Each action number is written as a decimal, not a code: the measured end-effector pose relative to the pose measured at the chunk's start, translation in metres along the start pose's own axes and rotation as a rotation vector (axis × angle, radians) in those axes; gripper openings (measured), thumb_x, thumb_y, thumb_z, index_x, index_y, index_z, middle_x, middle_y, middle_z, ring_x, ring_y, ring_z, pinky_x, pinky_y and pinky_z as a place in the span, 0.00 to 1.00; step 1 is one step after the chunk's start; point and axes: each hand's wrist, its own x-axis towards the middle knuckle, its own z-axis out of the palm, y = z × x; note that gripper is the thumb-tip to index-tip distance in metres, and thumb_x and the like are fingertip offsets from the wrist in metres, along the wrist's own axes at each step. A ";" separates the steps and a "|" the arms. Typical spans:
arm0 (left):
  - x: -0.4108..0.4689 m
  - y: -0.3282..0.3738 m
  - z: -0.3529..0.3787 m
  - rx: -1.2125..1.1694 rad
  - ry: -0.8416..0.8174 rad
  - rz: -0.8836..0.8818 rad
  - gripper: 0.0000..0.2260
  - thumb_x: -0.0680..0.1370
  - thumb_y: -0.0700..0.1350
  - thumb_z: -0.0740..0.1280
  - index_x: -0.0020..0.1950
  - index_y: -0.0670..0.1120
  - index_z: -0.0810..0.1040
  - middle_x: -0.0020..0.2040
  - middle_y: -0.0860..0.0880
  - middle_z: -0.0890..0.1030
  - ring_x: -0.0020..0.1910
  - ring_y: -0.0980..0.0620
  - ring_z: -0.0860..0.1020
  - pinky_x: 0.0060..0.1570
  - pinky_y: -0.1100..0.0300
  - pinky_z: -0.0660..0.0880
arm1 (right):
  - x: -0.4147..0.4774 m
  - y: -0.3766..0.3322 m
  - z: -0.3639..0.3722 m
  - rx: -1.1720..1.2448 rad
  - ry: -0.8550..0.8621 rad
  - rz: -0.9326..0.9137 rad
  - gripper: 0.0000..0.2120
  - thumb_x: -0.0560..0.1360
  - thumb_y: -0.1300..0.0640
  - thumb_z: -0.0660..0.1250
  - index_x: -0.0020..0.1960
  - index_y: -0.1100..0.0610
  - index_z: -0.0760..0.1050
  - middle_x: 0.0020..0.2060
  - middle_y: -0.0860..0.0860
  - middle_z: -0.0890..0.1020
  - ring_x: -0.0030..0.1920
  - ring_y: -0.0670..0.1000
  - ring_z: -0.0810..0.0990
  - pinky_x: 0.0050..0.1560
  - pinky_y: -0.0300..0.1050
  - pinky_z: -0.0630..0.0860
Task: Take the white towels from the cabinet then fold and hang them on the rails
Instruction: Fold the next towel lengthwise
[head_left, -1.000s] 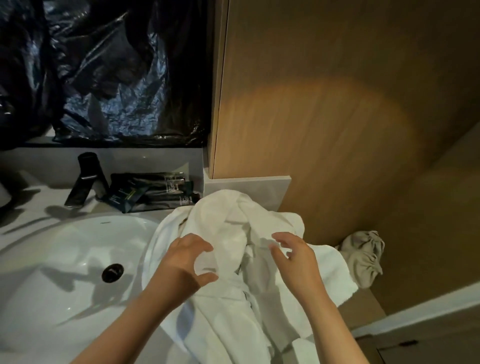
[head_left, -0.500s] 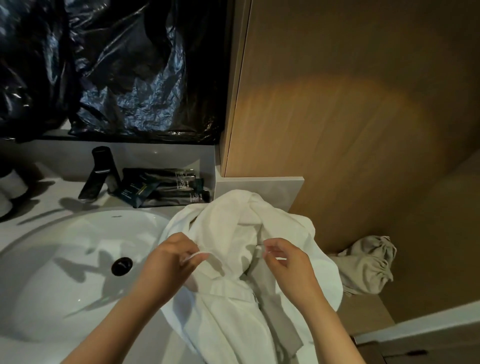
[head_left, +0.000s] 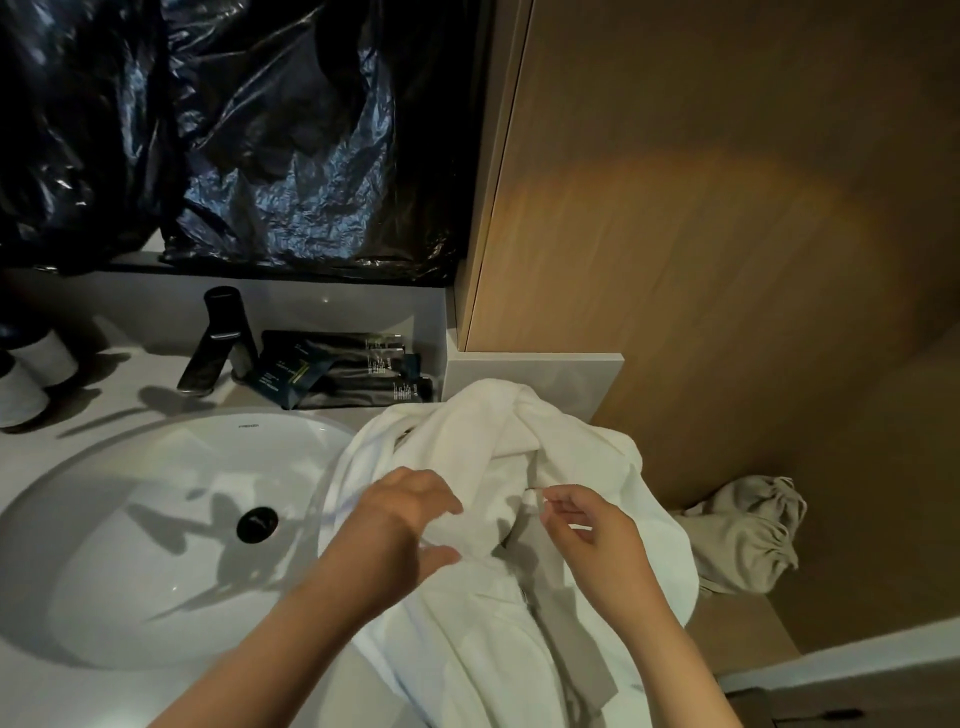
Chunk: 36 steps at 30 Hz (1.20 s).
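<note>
Basin counter (head_left: 52, 699): your right hand (head_left: 597, 540) pinches the white towel (head_left: 597, 462) edge; left hand (head_left: 405, 514) curled, hold unclear; seek the matching corner.

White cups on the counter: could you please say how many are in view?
2. One white cup stands left of the tap; the second white cup sits just in front of it, cut by the left edge. More may be out of frame.

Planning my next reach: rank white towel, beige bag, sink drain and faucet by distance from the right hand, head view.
1. white towel, pinched by the right hand
2. beige bag, right
3. sink drain, left
4. faucet, back left
</note>
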 end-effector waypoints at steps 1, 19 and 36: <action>0.005 0.005 0.004 0.001 -0.057 -0.012 0.17 0.71 0.54 0.74 0.59 0.52 0.80 0.57 0.56 0.78 0.58 0.54 0.74 0.62 0.59 0.72 | -0.001 0.001 -0.004 -0.002 0.014 -0.001 0.08 0.78 0.58 0.67 0.55 0.49 0.79 0.48 0.42 0.82 0.50 0.35 0.78 0.49 0.28 0.74; 0.003 0.004 0.013 -0.161 0.041 -0.233 0.08 0.80 0.49 0.58 0.45 0.48 0.73 0.36 0.50 0.76 0.36 0.50 0.75 0.39 0.58 0.72 | -0.017 0.011 -0.017 0.011 0.053 0.017 0.07 0.78 0.57 0.67 0.54 0.46 0.79 0.48 0.42 0.83 0.49 0.35 0.78 0.49 0.31 0.76; 0.029 0.045 -0.102 -0.378 0.365 -0.011 0.05 0.77 0.49 0.64 0.46 0.54 0.80 0.38 0.50 0.79 0.36 0.51 0.75 0.36 0.65 0.69 | 0.031 -0.107 -0.010 -0.076 -0.076 -0.569 0.13 0.79 0.50 0.66 0.63 0.43 0.75 0.58 0.36 0.77 0.63 0.37 0.72 0.61 0.31 0.66</action>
